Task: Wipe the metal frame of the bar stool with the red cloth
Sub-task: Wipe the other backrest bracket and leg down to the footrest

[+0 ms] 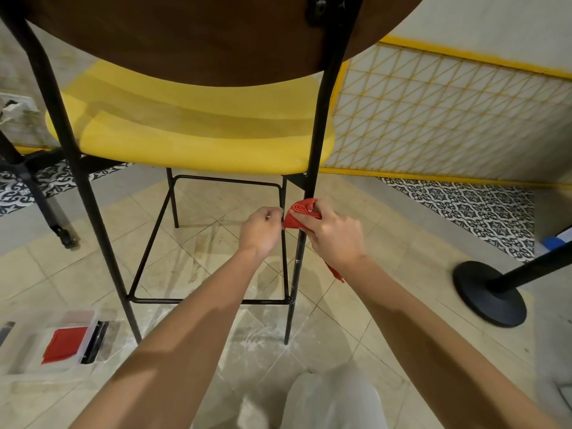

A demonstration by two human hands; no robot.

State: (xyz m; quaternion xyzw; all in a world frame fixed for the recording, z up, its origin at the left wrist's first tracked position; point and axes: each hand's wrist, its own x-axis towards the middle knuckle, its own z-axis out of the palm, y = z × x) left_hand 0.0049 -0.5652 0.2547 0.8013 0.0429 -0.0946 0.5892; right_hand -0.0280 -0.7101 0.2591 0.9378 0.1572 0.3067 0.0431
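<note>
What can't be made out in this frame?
All head view.
1. The leg under the cloth: covered by cloth and right hand.
2. What the left hand pinches, cloth corner or thin rod: its curled fingers hide it.
3. The backrest top: cut off by the upper edge.
4. The box contents: blurred, only a red shape shows.

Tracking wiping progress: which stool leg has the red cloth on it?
The near right leg: the right hand holds the red cloth round it; the other three are bare.
</note>
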